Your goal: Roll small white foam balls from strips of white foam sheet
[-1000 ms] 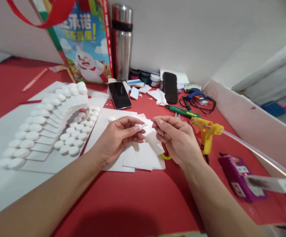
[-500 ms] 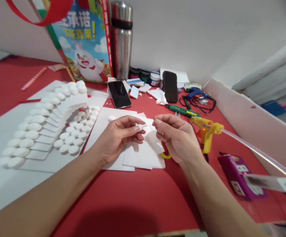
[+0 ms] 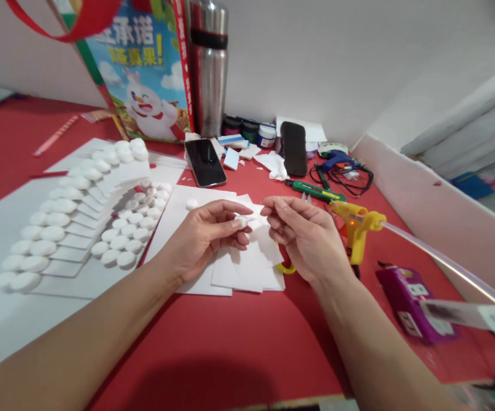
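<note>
Between the thumb and fingers of my left hand (image 3: 213, 231) is a small white piece (image 3: 244, 220). My right hand (image 3: 301, 231) is just to the right with thumb and index finger pressed together; anything in that pinch is too small to name. Under both hands lie overlapping white sheets (image 3: 234, 274). One white disc (image 3: 191, 204) rests on the sheets behind my left hand. To the left, a stepped white paper piece (image 3: 73, 246) carries rows of white discs (image 3: 43, 248), and several smaller discs (image 3: 119, 242) sit beside it.
A yellow glue gun (image 3: 357, 228) stands right of my right hand, near a purple box (image 3: 412, 305). Behind are a green cutter (image 3: 316, 190), two phones (image 3: 206, 162), paint jars (image 3: 267, 137), a steel flask (image 3: 209, 74) and a printed bag (image 3: 145, 80).
My right thumb and index finger have shifted slightly left, nearer the white piece. My left hand keeps its hold. The whole view has moved a little.
</note>
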### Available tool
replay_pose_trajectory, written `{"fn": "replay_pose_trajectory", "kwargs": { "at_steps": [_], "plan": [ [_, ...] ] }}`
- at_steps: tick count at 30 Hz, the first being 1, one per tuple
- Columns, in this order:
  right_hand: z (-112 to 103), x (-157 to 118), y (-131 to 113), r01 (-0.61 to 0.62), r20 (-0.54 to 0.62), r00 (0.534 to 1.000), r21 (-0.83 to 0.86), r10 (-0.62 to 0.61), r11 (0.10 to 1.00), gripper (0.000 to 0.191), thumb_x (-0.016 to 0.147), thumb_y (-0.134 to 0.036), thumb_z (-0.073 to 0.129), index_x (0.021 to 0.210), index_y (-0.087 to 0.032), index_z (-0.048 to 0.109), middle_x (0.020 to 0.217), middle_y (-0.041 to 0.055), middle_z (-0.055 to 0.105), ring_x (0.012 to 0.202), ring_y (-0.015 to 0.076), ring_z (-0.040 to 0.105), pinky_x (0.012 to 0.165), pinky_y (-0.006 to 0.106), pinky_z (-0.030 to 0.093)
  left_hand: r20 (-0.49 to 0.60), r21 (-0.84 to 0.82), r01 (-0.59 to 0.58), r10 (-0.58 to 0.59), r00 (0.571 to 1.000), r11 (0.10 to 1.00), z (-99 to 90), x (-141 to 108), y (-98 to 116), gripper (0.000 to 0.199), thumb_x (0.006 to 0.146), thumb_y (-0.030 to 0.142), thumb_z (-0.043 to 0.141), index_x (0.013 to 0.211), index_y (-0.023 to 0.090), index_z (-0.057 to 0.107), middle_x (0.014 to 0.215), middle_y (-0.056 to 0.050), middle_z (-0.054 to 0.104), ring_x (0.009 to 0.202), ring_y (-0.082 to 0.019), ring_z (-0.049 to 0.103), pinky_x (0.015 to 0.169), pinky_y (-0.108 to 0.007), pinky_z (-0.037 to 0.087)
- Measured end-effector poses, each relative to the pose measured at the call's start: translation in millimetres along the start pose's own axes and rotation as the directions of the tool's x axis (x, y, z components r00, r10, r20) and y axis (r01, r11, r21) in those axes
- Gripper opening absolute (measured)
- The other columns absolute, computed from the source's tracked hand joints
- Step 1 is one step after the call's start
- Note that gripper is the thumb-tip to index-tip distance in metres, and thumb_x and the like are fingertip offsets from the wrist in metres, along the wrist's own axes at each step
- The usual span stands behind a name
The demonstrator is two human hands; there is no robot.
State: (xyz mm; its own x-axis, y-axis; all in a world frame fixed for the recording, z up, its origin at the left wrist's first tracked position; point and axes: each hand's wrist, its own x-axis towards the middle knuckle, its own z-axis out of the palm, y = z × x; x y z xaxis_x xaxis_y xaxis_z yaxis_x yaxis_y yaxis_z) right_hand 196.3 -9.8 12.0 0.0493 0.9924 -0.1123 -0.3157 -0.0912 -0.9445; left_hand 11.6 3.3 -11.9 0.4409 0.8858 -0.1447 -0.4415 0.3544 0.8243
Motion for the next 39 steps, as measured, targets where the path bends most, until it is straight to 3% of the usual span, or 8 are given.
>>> {"fn": "replay_pose_trajectory", "kwargs": {
  "at_steps": [9, 14, 17, 23, 28, 34, 39],
  "plan": [
    [0.1, 1.0, 1.1, 0.050, -0.058, 0.997, -0.004, -0.050, 0.999, 0.012, 0.070, -0.021, 0.088, 0.076, -0.019, 0.078, 0.069, -0.0030, 0.064, 0.055, 0.0053, 0.049, 0.051, 0.020, 0.040, 0.026, 0.076, -0.018, 0.016, 1.000, 0.997, -2.2, -1.7, -2.4, 0.021, 0.086, 0.018, 0.075, 0.107, 0.018, 0.077, 0.089, -0.006, 0.075, 0.072, -0.014, 0.071, 0.070, -0.027, 0.059],
    [-2.5, 2.3, 3.8, 0.066, -0.058, 0.996, -0.057, -0.070, 0.996, 0.018, 0.072, -0.025, 0.087, 0.088, -0.021, 0.079, 0.076, -0.0025, 0.067, 0.059, 0.0070, 0.053, 0.056, 0.023, 0.043, 0.012, 0.075, -0.019, 0.019, 1.000, 0.997, -0.7, -1.4, -2.4, 0.029, 0.086, 0.014, 0.074, 0.115, 0.018, 0.076, 0.087, -0.005, 0.074, 0.071, -0.014, 0.071, 0.070, -0.026, 0.059],
    [-3.3, 1.7, 3.4, 0.078, -0.065, 0.994, -0.080, -0.083, 0.994, 0.015, 0.076, -0.030, 0.086, 0.081, -0.020, 0.075, 0.070, -0.0030, 0.062, 0.059, 0.0077, 0.051, 0.058, 0.024, 0.043, 0.005, 0.034, 0.011, -0.011, 1.000, 0.999, 0.9, -2.0, 0.8, 0.035, 0.084, 0.012, 0.074, 0.119, 0.016, 0.075, 0.086, -0.006, 0.074, 0.069, -0.015, 0.071, 0.068, -0.026, 0.059],
    [1.2, 1.0, -0.8, 0.060, -0.014, 0.998, -0.064, -0.061, 0.996, 0.041, 0.077, -0.049, 0.085, 0.063, -0.020, 0.059, 0.060, -0.0049, 0.044, 0.054, 0.0084, 0.039, 0.056, 0.026, 0.043, 0.161, -0.195, 0.139, -0.108, 0.981, 0.971, -0.1, -3.8, 10.5, 0.042, 0.084, 0.006, 0.068, 0.125, 0.015, 0.073, 0.085, -0.010, 0.075, 0.064, -0.013, 0.069, 0.065, -0.022, 0.057],
    [1.8, 0.2, 0.2, 0.069, -0.041, 0.997, -0.088, -0.073, 0.994, 0.057, 0.081, -0.059, 0.078, 0.053, -0.020, 0.048, 0.052, -0.0057, 0.039, 0.047, 0.0070, 0.032, 0.047, 0.026, 0.035, 0.300, -0.342, 0.241, -0.138, 0.944, 0.908, -2.6, -6.0, 12.8, 0.046, 0.084, 0.005, 0.065, 0.129, 0.014, 0.072, 0.085, -0.010, 0.074, 0.061, -0.011, 0.066, 0.060, -0.020, 0.056],
    [1.6, -3.4, 2.8, 0.169, 0.015, 0.985, -0.274, -0.172, 0.947, 0.027, 0.078, -0.037, 0.086, 0.081, -0.021, 0.065, 0.068, -0.0036, 0.060, 0.059, 0.0099, 0.055, 0.056, 0.025, 0.044, 0.327, -0.415, 0.282, -0.147, 0.933, 0.865, -3.2, -6.8, 8.9, 0.046, 0.086, 0.005, 0.062, 0.131, 0.009, 0.070, 0.086, -0.011, 0.072, 0.063, -0.011, 0.064, 0.062, -0.020, 0.056],
    [3.9, -5.2, 9.2, 0.313, 0.048, 0.945, -0.423, -0.324, 0.850, 0.034, 0.075, -0.030, 0.089, 0.097, -0.024, 0.063, 0.081, -0.0025, 0.067, 0.069, 0.0127, 0.060, 0.063, 0.027, 0.050, 0.350, -0.418, 0.316, -0.170, 0.921, 0.852, 0.0, -6.8, 3.5, 0.045, 0.085, 0.006, 0.065, 0.130, 0.007, 0.069, 0.086, -0.012, 0.073, 0.062, -0.011, 0.065, 0.062, -0.020, 0.056]
  ]
}}
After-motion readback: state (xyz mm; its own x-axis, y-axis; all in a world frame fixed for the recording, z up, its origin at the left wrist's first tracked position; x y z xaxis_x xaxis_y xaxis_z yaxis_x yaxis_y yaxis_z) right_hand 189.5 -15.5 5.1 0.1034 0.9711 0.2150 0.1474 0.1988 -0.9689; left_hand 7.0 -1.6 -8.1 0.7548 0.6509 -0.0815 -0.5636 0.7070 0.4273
